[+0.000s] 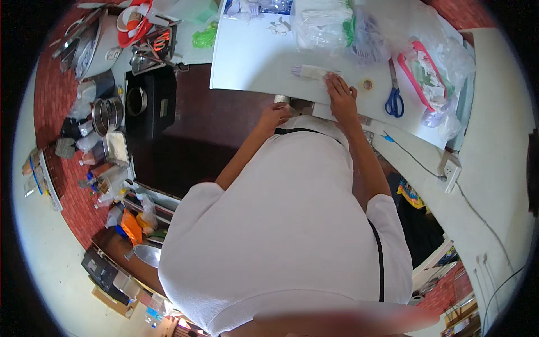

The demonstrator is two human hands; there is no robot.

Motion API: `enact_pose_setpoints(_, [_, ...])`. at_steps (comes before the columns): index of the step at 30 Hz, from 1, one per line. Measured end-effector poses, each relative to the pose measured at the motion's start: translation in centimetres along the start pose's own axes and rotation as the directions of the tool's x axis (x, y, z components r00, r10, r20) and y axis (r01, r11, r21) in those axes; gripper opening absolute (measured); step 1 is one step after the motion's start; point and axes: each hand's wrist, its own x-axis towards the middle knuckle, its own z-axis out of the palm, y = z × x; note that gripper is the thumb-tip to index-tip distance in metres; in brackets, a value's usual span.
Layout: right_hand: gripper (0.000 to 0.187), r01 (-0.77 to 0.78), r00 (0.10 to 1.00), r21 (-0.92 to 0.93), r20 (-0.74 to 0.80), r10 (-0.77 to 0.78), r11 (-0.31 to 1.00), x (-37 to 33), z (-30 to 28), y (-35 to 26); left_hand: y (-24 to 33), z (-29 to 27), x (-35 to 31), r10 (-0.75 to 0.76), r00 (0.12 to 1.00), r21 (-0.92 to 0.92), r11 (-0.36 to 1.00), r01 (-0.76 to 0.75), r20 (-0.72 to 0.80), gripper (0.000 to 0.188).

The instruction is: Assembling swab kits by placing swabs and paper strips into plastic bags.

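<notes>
My right hand rests on the white table, fingers stretched over the right end of a white paper napkin. Clear plastic fork tines stick out of the napkin's left end. Just right of this hand lies a small roll of yellowish tape. Farther right is a pair of scissors with blue handles. My left hand is low by my waist, off the table's front edge, its fingers curled together. What it holds, if anything, is hidden. A small white object shows just beyond it.
Bagged white napkins and a bag of clear plastic cutlery lie at the back. A pink-rimmed basket stands at the right. A cable runs to a wall socket. Cookware and a black box are at left.
</notes>
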Motion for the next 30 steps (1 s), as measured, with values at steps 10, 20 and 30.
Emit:
enact_pose_setpoints(10, [0.048, 0.104, 0.994, 0.045, -0.031, -0.102, 0.994, 0.5, 0.2, 1.4, -0.8, 1.5, 2.1, 0.012, 0.999, -0.079, 0.997, -0.01, 0.035, 0.036])
enact_pose_setpoints(20, [0.05, 0.096, 0.995, 0.075, -0.013, -0.095, 0.993, 0.7, 0.2, 1.9, -0.1, 2.2, 0.9, 0.052, 0.994, 0.034, 0.998, -0.049, -0.101, 0.013])
enact_pose_setpoints(30, [0.05, 0.066, 0.997, 0.151, -0.053, -0.058, 0.986, 1.8, 0.1, 1.4, 4.4, 3.1, -2.0, 0.296, 0.955, 0.407, 0.872, -0.273, 0.007, 0.019])
